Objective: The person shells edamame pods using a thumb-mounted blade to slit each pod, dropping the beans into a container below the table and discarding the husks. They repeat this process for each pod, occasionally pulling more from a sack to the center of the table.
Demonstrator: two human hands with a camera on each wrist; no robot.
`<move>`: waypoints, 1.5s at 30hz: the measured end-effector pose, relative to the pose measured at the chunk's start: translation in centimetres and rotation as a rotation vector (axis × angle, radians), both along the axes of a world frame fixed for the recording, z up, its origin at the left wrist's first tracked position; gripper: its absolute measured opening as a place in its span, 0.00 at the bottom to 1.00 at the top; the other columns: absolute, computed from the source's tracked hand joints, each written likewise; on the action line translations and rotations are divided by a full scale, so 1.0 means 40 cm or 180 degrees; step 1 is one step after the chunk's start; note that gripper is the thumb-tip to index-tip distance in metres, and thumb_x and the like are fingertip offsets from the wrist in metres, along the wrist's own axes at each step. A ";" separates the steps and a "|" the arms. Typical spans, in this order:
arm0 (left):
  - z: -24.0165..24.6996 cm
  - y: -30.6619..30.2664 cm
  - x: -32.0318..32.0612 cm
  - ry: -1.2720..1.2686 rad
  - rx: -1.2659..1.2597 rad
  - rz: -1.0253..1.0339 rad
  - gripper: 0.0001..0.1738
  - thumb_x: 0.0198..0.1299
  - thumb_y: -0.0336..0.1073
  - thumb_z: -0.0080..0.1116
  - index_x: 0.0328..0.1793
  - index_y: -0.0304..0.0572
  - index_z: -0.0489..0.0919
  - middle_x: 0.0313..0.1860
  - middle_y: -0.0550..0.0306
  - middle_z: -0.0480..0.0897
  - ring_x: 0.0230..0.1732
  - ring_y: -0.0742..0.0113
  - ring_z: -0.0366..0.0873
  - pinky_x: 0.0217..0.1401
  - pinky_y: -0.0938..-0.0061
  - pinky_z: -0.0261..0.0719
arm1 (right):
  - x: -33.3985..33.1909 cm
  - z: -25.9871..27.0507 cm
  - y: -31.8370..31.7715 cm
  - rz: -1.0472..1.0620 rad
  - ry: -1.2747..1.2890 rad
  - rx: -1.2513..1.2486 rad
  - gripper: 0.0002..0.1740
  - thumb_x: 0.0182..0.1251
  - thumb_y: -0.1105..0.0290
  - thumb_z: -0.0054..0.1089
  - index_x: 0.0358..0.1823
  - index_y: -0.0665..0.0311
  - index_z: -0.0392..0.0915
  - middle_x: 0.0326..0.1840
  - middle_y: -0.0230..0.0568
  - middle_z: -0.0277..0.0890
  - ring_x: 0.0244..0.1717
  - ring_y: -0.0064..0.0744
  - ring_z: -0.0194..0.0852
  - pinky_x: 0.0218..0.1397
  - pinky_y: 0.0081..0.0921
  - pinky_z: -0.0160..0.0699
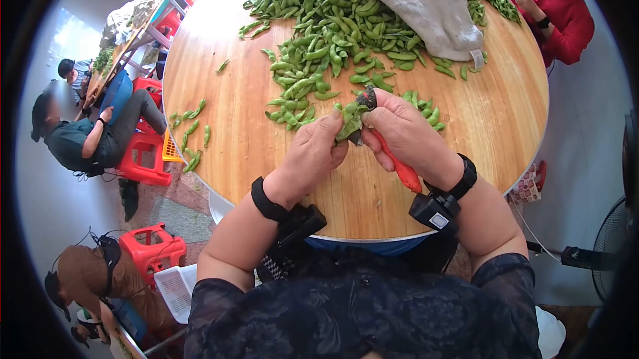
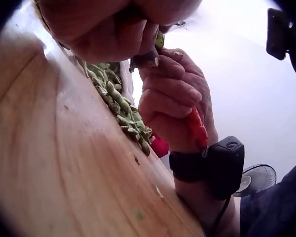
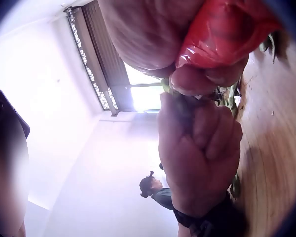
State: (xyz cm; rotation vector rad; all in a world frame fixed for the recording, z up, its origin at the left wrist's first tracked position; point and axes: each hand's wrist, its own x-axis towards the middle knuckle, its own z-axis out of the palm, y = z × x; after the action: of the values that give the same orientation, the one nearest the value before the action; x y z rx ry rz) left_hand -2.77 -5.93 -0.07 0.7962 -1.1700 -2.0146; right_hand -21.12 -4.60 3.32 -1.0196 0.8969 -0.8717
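Near the front of the round table, both hands meet in the head view. My left hand (image 1: 311,152) pinches a green soybean pod (image 1: 347,123) between thumb and fingers. My right hand (image 1: 411,134) grips red-handled shears (image 1: 403,172), whose dark head (image 1: 367,96) overlaps the pod. In the right wrist view the shiny red handle (image 3: 222,37) lies across the right palm, and the left hand (image 3: 200,143) is curled close by. The left wrist view shows the right hand's fingers (image 2: 170,94) wrapped round the handle; the left hand hides most of the pod.
A large heap of soybean pods (image 1: 333,26) covers the far table (image 1: 246,92), partly under a white cloth (image 1: 419,6). Several loose pods (image 1: 193,136) lie at the left. A person in red (image 1: 566,16) sits at the right; a fan (image 1: 611,246) stands there too. Red stools (image 1: 143,159) are at left.
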 end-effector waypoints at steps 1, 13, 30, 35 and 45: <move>0.004 0.003 -0.002 -0.0012 -0.0010 0.0006 0.19 0.75 0.46 0.36 0.36 0.44 0.70 0.17 0.70 0.61 0.17 0.79 0.53 0.19 0.81 0.51 | -0.001 -0.004 0.000 -0.0052 0.0038 -0.0033 0.06 0.72 0.69 0.40 0.39 0.61 0.68 0.18 0.28 0.66 0.08 0.17 0.59 0.10 0.14 0.60; 0.036 -0.001 -0.021 -0.0671 0.0185 -0.0095 0.10 0.73 0.43 0.38 0.46 0.48 0.68 0.24 0.66 0.65 0.21 0.79 0.57 0.20 0.85 0.55 | -0.002 -0.023 -0.002 -0.0435 0.1517 -0.1570 0.07 0.62 0.72 0.49 0.29 0.67 0.65 0.16 0.43 0.64 0.15 0.31 0.66 0.20 0.30 0.65; 0.024 -0.009 -0.035 -0.0311 0.0388 0.0192 0.10 0.66 0.34 0.37 0.44 0.48 0.71 0.27 0.68 0.69 0.22 0.82 0.61 0.22 0.86 0.59 | 0.006 -0.032 -0.003 -0.0489 0.1469 -0.1705 0.05 0.63 0.76 0.52 0.32 0.66 0.65 0.17 0.38 0.61 0.17 0.23 0.59 0.20 0.26 0.60; 0.002 -0.019 -0.027 -0.0007 0.0586 0.0211 0.08 0.65 0.33 0.38 0.42 0.47 0.71 0.26 0.66 0.69 0.21 0.80 0.60 0.21 0.85 0.58 | 0.016 -0.070 -0.008 -0.0615 0.1771 -0.2825 0.04 0.65 0.75 0.50 0.32 0.64 0.66 0.17 0.30 0.64 0.15 0.17 0.57 0.17 0.20 0.58; 0.009 -0.021 -0.015 0.0026 0.0770 -0.0130 0.09 0.61 0.31 0.37 0.41 0.41 0.70 0.28 0.60 0.69 0.21 0.75 0.61 0.21 0.82 0.56 | -0.013 0.001 -0.010 -0.0381 0.0899 -0.0613 0.08 0.68 0.69 0.46 0.31 0.63 0.69 0.17 0.28 0.68 0.11 0.14 0.63 0.13 0.16 0.63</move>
State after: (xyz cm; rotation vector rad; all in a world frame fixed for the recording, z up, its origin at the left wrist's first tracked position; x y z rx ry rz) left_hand -3.36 -6.77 0.27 0.8861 -0.9557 -2.2194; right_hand -21.63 -4.99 3.34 -1.2885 1.1369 -0.9422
